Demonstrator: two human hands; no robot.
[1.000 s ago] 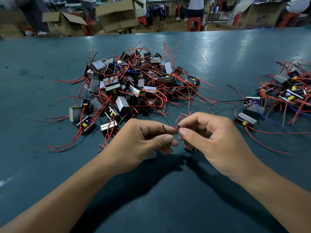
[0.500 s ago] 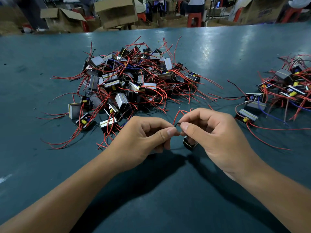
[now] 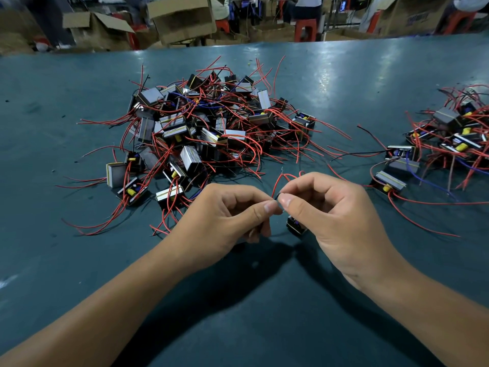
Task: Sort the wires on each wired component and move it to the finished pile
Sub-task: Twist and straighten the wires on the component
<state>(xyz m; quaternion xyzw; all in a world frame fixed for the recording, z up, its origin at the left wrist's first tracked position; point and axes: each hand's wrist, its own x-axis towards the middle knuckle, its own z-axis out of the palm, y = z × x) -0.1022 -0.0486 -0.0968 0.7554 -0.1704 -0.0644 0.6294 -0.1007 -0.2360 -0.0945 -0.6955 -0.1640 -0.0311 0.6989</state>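
Peeking out below the right hand (image 3: pixel 341 221), mostly hidden: small wired component (image 3: pixel 295 227), just above the counter (image 3: pixel 264 313). Pinched between thumb and forefinger of each hand, tips nearly touching: its red wires (image 3: pixel 284 179), looping up behind. Left hand (image 3: pixel 225 218) knuckles up, other fingers curled under. Unsorted pile (image 3: pixel 206 133) beyond; finished pile (image 3: pixel 449 139) far right, cut off at the edge.

Dim overhead light — glare, fisheye edges
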